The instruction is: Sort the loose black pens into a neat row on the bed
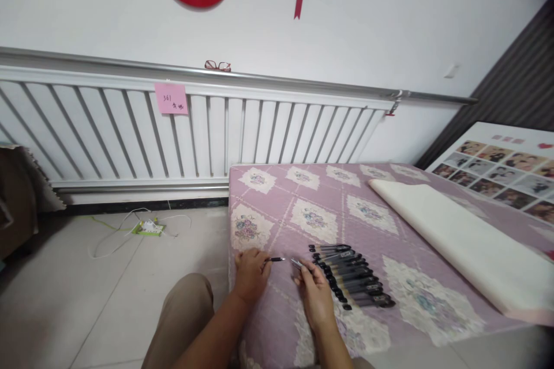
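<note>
My left hand (251, 272) is closed around a black pen (276, 259), whose bare, pale tip points to the right. Across a small gap, my right hand (315, 289) pinches a small grey, shiny piece that looks like a pen cap (296, 263). The tip and this piece face each other without touching. Just right of my right hand lies a row of several black-capped pens (352, 274), side by side on the purple flowered cover (281, 242). My fingers hide most of the pen and part of the cap.
A rolled cream sheet (445, 242) lies on the right of the bed, beside a photo board (497, 170). Behind stands a white radiator (259, 132) with a pink note (171, 98) and glasses (217, 66). A power strip (149, 228) with cables lies on the floor.
</note>
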The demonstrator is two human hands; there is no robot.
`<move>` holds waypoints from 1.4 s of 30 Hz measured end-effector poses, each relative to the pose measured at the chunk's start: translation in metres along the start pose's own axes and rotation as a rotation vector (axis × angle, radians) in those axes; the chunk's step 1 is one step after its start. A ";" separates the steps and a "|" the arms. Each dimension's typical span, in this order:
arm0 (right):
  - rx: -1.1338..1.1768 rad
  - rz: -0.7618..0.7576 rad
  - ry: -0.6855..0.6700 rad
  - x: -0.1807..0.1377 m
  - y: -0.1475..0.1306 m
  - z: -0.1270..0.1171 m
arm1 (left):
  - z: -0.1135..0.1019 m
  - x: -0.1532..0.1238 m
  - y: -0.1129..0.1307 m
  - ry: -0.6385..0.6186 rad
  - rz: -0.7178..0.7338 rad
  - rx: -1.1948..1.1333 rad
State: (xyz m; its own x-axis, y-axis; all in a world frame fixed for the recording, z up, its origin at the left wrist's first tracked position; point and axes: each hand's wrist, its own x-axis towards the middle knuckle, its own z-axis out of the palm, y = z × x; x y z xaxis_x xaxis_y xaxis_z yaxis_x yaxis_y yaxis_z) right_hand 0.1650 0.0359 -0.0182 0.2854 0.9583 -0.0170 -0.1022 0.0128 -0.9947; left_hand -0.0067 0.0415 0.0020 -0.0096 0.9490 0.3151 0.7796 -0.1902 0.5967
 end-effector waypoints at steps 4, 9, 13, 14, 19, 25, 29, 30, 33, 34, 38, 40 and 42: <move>-0.059 -0.020 -0.024 -0.001 -0.002 -0.001 | -0.003 -0.001 0.004 -0.002 0.023 0.017; -0.111 -0.023 -0.065 -0.004 -0.009 0.001 | -0.004 -0.003 0.007 -0.031 0.062 0.030; -0.077 -0.017 -0.038 -0.004 -0.009 0.003 | -0.004 -0.003 0.006 -0.051 0.082 0.036; -0.058 -0.015 -0.022 -0.004 -0.009 0.004 | -0.003 -0.003 0.006 -0.048 0.077 0.034; 0.067 -0.008 0.094 -0.003 -0.005 0.003 | -0.001 -0.001 0.003 -0.005 0.031 0.000; 0.015 -0.016 0.033 -0.003 -0.004 0.002 | -0.003 -0.002 0.003 0.001 0.052 0.003; -0.075 -0.035 -0.033 -0.004 -0.005 0.003 | -0.006 -0.003 0.005 -0.040 0.101 -0.001; -0.090 -0.039 -0.053 -0.004 -0.005 0.003 | -0.006 -0.003 0.005 -0.049 0.114 -0.002; -0.103 -0.043 -0.068 -0.004 -0.005 0.004 | -0.006 -0.004 0.005 -0.065 0.145 -0.009; -0.101 -0.046 -0.061 -0.004 -0.005 0.004 | -0.006 -0.004 0.005 -0.068 0.150 -0.010; -0.141 -0.060 -0.082 -0.002 -0.002 0.003 | -0.005 -0.004 0.003 -0.086 0.151 0.000; -0.189 -0.066 -0.111 -0.002 -0.001 0.002 | -0.005 -0.003 0.003 -0.098 0.151 0.005; -0.234 -0.082 -0.135 -0.002 -0.001 0.003 | -0.004 -0.003 0.003 -0.111 0.156 0.008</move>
State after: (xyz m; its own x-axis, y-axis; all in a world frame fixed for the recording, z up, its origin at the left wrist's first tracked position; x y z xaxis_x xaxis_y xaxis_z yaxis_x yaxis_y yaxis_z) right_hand 0.1620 0.0351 -0.0165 0.1520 0.9864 0.0622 0.1433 0.0402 -0.9889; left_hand -0.0073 0.0372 0.0059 0.1805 0.9301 0.3198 0.7715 -0.3356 0.5406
